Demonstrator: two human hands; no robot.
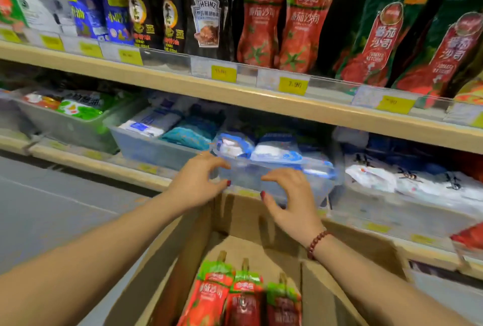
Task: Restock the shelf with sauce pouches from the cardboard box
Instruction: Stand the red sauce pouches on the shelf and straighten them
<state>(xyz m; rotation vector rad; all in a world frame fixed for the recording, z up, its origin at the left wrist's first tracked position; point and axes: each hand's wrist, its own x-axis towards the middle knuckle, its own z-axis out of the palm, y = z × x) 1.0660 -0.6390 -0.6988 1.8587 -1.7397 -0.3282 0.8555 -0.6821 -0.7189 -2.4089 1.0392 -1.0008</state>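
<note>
An open cardboard box (235,215) stands below me against the shelving. Three red tomato sauce pouches (243,297) with green tops stand upright inside it. Two matching red pouches (282,22) stand on the upper shelf (235,90), centre right. My left hand (194,181) and my right hand (290,197) hover over the box's far edge, fingers spread and curled, holding nothing. Both sit just in front of a clear plastic bin (277,176) on the middle shelf; whether they touch it is unclear. A red bead bracelet (317,243) circles my right wrist.
The upper shelf also carries dark sauce pouches (206,14) on the left and green-and-red ketchup pouches (386,35) on the right. More clear bins (156,147) with blue and white packets line the middle shelf. Grey floor (52,208) lies to the left.
</note>
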